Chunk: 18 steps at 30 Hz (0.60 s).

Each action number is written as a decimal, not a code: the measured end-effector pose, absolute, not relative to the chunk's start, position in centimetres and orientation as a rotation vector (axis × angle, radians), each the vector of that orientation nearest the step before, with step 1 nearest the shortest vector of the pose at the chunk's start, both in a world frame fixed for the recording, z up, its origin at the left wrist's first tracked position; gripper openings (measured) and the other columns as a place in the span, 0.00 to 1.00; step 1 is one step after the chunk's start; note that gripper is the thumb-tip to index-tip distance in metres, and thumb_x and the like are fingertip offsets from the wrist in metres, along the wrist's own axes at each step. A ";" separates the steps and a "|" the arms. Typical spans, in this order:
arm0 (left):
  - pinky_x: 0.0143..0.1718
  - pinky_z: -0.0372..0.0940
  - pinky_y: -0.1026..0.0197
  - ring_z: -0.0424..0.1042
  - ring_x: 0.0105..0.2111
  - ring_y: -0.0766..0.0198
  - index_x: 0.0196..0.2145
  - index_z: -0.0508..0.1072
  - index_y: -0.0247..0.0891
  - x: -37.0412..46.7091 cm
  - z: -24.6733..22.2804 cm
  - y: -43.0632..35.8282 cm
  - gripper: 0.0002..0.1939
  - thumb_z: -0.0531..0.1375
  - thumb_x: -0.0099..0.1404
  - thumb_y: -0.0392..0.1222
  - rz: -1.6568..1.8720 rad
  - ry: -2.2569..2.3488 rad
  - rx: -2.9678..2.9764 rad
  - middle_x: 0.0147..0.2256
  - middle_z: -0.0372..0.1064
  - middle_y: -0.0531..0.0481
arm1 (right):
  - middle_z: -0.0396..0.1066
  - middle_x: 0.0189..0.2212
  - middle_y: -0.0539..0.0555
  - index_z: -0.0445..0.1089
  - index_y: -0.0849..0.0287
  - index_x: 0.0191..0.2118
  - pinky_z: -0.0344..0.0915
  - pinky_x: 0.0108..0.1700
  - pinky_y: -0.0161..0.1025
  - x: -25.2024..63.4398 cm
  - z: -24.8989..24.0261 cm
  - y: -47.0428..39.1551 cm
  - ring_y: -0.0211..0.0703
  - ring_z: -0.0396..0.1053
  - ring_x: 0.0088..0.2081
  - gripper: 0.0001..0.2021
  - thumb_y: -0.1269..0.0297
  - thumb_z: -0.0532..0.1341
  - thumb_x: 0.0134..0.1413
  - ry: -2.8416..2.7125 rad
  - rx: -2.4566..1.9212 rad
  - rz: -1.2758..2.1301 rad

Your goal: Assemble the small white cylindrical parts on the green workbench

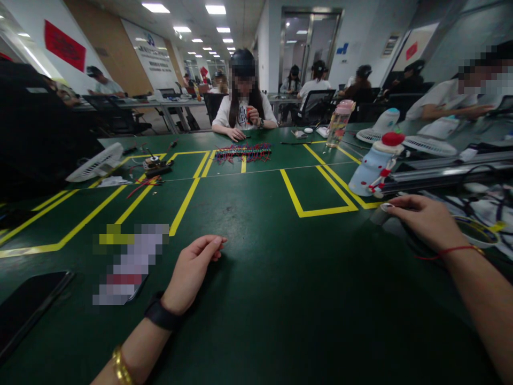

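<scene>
Right hand (427,222): palm down, fingers spread loosely over a small flat grey object (380,216) lying on the dark green table mat (280,299) at its right edge; fingertips touch it, no closed grasp visible. Object mostly hidden under the fingers; it looks light, rigid and smooth, probably best taken by its side edges between thumb and forefinger. Wrist bears a thin red string bracelet (449,250); forearm enters from lower right.

Left hand (191,272): empty, relaxed, fingers loosely curled, resting on its side on the mat near the centre. Black wristband (162,315) and gold bangle (119,366) on that arm.

Nearby: pale blue bottle with red cap (374,166) beyond the right hand; black phone (28,305) at far left; yellow tape lines (184,206) on the mat; bundle of red and blue wires (243,153) before a seated person opposite.
</scene>
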<state>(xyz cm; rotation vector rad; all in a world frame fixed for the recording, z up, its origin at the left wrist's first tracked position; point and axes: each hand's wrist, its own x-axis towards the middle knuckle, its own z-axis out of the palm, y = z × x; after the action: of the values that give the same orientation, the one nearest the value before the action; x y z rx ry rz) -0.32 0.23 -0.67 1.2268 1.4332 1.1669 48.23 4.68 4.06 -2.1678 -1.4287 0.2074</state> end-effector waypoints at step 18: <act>0.33 0.60 0.64 0.65 0.31 0.65 0.38 0.75 0.38 -0.2 -0.4 0.1 0.16 0.60 0.60 0.53 1.108 1.503 1.317 0.33 0.71 0.50 | 0.69 0.44 0.56 0.64 0.59 0.44 0.68 0.42 0.38 33.1 2.4 1.4 0.40 0.70 0.40 0.17 0.61 0.63 0.49 -1.803 -1.256 0.264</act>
<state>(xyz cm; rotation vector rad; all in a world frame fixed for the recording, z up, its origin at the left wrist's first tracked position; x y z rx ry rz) -0.24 0.15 -0.44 1.3169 1.5033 1.1075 33.10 1.37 2.40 -1.2561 -1.8032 0.2642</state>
